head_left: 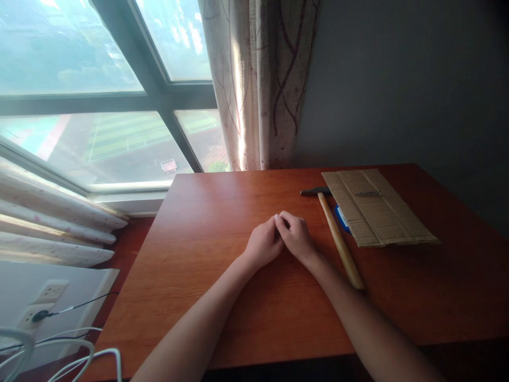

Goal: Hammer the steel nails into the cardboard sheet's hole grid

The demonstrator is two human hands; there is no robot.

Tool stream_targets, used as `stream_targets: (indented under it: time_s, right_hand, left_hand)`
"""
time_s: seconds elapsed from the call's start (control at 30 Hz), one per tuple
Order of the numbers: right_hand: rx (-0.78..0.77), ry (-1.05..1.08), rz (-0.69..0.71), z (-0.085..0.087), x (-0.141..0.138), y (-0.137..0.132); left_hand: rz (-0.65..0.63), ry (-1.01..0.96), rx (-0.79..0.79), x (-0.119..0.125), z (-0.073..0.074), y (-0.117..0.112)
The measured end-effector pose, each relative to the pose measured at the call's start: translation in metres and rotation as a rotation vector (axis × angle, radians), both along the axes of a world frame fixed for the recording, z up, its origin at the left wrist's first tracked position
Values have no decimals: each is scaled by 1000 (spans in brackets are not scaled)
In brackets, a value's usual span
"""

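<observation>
My left hand (263, 240) and my right hand (295, 234) meet above the middle of the wooden table (191, 276), with curled fingers and the thumb sides touching. No object shows in either hand, though the insides of the fingers are hidden. Just right of my right hand lies a hammer (338, 239) with a long wooden handle and a dark metal head. A piece of corrugated cardboard (389, 217) is beyond it, with a smaller cardboard piece (356, 183) on top. Partly under the cardboard, a blue item (341, 218) with a white label peeks out.
A large window (131, 138) and a patterned curtain (254, 85) are behind the table, with a grey wall (389, 90) at the right. White cables (89, 355) and a wall socket (51, 292) with a black plug are at the lower left.
</observation>
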State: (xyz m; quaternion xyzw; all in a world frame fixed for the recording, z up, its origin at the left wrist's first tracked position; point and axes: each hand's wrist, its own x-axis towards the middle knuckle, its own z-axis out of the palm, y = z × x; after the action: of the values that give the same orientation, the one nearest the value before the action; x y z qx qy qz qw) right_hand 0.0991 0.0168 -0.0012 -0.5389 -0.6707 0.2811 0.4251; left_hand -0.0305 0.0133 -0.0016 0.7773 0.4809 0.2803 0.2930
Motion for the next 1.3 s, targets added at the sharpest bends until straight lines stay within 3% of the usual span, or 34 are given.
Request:
stream_targets:
  time_s: [1.3]
  right_hand:
    - [10, -4, -2, 2, -1, 0]
  left_hand:
    - [-9, -7, 4, 0, 0, 0]
